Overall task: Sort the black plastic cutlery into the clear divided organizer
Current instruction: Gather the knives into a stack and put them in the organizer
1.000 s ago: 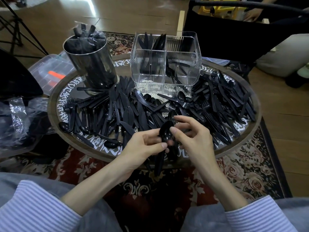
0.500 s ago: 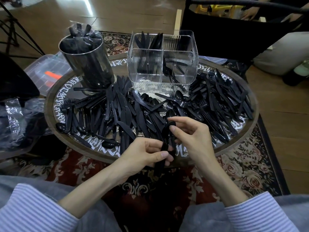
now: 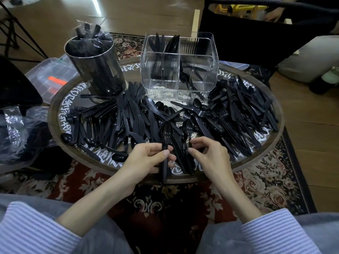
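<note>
Glossy black plastic spoons (image 3: 166, 132), a clear ribbed plastic organizer (image 3: 178, 70), a shiny metal canister (image 3: 95, 66).

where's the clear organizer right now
In the head view the clear organizer stands at the tray's far side, centre, right of the metal cylinder.

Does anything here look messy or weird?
Yes. Black cutlery lies heaped and criss-crossed all over the round tray rather than standing in the clear organizer, whose front compartment holds nothing. The metal cup looks tilted, resting on cutlery.
</note>
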